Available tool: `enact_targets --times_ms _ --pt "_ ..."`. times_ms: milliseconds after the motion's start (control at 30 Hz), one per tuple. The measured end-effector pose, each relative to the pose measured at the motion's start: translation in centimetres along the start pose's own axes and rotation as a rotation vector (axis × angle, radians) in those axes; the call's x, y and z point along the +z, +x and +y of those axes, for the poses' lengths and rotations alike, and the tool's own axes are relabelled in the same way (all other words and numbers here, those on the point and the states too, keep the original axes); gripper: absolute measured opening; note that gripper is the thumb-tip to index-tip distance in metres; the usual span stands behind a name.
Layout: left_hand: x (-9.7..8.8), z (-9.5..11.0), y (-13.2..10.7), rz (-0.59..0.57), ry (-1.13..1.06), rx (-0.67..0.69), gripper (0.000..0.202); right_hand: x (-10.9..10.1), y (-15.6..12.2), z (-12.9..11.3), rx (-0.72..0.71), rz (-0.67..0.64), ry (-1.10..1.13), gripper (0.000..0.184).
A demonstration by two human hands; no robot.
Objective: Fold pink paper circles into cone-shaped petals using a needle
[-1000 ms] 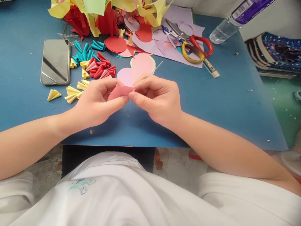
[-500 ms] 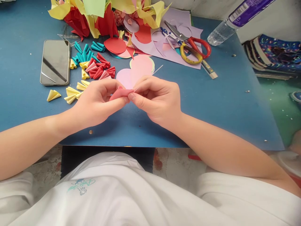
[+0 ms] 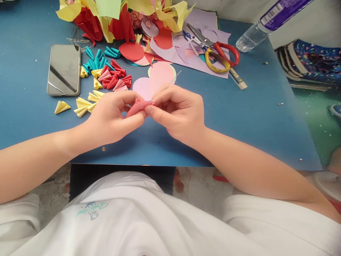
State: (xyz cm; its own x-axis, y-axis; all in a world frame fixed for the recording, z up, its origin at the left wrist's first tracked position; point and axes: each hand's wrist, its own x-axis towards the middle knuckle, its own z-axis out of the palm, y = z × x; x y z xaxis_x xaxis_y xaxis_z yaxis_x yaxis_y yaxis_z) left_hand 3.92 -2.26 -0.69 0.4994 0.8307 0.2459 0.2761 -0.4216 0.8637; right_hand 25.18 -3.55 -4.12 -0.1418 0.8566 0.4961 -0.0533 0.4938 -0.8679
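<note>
A small piece of pink paper point(image 3: 138, 107), partly curled, is pinched between both hands above the table's near side. My left hand point(image 3: 114, 112) is closed on its left part, thumb in front. My right hand point(image 3: 179, 112) pinches the right end between thumb and fingertips. A thin pale stick point(image 3: 176, 75) pokes up from behind the right fingers; its lower end is hidden. Just beyond the hands lie pink and lilac paper circles point(image 3: 161, 75). Left of them are rolled paper cones in red point(image 3: 114, 76), teal point(image 3: 96, 59) and yellow point(image 3: 83, 106).
A phone point(image 3: 64, 70) lies at the left. Crumpled paper scraps point(image 3: 119, 17) are heaped at the back. Scissors point(image 3: 215, 49) rest on a cut lilac sheet point(image 3: 202, 21). A clear bottle point(image 3: 253, 35) with a purple label stands at the back right.
The pink paper has turned slightly and its curl shows more between the fingers. The thin stick has tilted over to the left. Both hands keep their hold.
</note>
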Motion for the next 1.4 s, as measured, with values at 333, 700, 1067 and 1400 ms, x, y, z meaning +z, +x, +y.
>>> enact_targets --times_ms 333,700,1067,1400 --pt "-0.07 0.08 0.08 0.023 -0.003 -0.034 0.023 -0.42 -0.30 -0.16 0.009 -0.033 -0.077 0.009" --pt "-0.17 -0.26 0.02 -0.029 0.032 0.049 0.028 -0.03 -0.04 -0.55 -0.005 0.041 0.003 0.017" --pt "-0.09 -0.26 0.03 0.006 0.116 0.054 0.039 0.18 0.07 -0.41 0.008 0.075 0.046 0.014" --pt "0.02 -0.09 -0.08 -0.005 0.156 0.074 0.041 0.52 0.04 -0.34 0.036 0.064 0.022 0.012"
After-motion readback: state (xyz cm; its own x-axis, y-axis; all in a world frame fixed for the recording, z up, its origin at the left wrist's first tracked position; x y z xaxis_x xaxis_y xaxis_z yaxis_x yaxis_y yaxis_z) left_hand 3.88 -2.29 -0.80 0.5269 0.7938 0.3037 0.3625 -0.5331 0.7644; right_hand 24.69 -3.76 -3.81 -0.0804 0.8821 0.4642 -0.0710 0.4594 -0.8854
